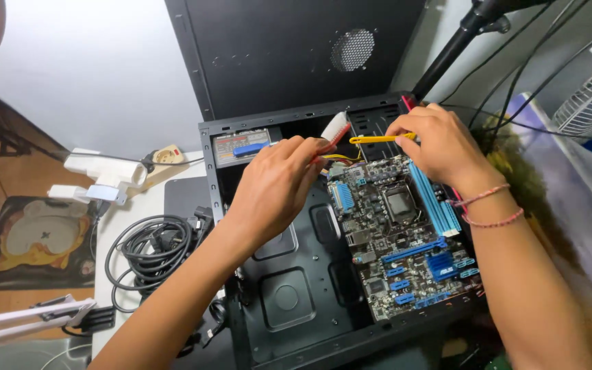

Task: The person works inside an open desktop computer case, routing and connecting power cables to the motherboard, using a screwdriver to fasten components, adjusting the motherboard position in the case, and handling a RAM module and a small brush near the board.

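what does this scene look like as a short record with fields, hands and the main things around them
setting: open black metal computer case lying on its side on a white table
left hand: left hand pinching a white plastic connector with red and yellow wires
right hand: right hand gripping a yellow flat cable over the board
inside case: dark circuit board with blue slots, set at the right side
beside case: coiled black cable to the left
wrist: pink bead bracelets on the right wrist

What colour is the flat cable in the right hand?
Yellow cable, pinched by the right hand; the head view shows it best.
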